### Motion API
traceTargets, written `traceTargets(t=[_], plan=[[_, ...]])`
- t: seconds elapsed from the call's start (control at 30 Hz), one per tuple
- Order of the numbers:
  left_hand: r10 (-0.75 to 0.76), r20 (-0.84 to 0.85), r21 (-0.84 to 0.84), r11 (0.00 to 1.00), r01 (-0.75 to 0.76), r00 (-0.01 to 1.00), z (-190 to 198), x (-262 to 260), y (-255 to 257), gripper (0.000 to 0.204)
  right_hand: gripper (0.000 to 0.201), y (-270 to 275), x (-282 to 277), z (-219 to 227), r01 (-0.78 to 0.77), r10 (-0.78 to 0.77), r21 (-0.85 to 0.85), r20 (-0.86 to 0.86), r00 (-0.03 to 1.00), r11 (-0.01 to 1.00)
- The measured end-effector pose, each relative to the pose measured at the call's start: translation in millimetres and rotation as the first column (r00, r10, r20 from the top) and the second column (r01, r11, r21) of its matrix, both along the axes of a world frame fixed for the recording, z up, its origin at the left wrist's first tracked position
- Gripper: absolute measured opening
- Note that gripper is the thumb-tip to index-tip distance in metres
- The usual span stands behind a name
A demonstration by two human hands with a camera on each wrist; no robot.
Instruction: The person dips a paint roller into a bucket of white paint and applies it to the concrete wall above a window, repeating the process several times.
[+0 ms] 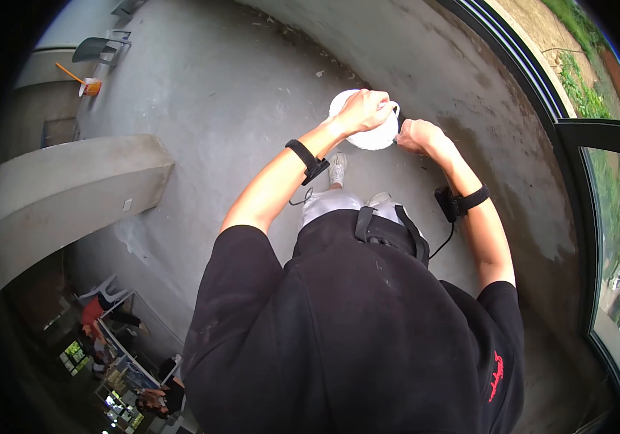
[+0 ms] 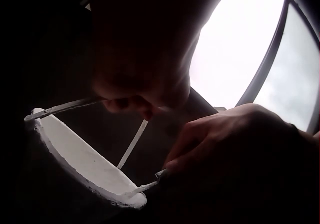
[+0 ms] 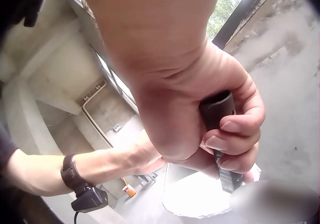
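Bucket [image 1: 376, 138], rough-rimmed; dark tubular tool handle [image 3: 218, 111]

Scuffed grey concrete floor [image 1: 201, 94]. Patchy plastered wall [image 3: 290, 108] meeting dark-framed window [image 1: 603, 132], greenery [image 1: 588, 90] outside. Concrete pillar [image 1: 71, 192] on head view's left, small pale plate [image 1: 127, 205] on it. Grey chair [image 1: 94, 50] upper left; white plastic chair [image 1: 109, 291] lower left. Bright daylight at window; far interior [image 1: 42, 304] dim.

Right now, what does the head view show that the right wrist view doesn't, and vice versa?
Only the head view: pale shoes and red lettering on the black shirt. Only the right wrist view: the hollow end of the dark handle that the right hand grips, and a wall pipe. Both: that right hand, the white bucket and a small orange-and-white tub.
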State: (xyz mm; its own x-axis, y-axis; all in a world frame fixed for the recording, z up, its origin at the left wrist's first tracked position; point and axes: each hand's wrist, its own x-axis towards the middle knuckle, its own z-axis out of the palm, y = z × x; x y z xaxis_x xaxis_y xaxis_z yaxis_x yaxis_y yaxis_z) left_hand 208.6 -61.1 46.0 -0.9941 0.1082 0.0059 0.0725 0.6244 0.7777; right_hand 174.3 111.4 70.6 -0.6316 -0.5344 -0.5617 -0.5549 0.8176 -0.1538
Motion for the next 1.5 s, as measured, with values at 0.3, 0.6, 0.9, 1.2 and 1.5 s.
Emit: traceTargets(t=[0.3,0.6,0.9,1.2,1.5], plan=[[-0.081,0.01,0.075,0.994,0.08,0.997,4,0,-3,0.026,0.044,28,-23,0,0.275,-0.254,0.067,0.629,0.735,0.959],[-0.077,0.031,0.277,0.959,0.065,0.997,11,-20,-12,0.026,0.034,26,-6,17,0.024,-0.014,0.076,-0.129,0.991,0.997],[-0.06,0.084,0.308,0.951,0.031,0.995,9,-40,-14,0.028,0.039,11,-23,-2,0.193,-0.182,-0.052,0.161,0.97,0.98],[-0.09,0.175,0.18,0.982,0.058,0.98,1,-29,-33,0.029,0.044,32,-29,-6,0.389,-0.303,-0.022,0.586,0.751,0.921],[-0.045,0.044,0.25,0.968,0.033,0.998,16,-30,-29,0.028,0.022,22,17,-5,-0.156,0.027,-0.206,-0.519,0.854,0.966]])
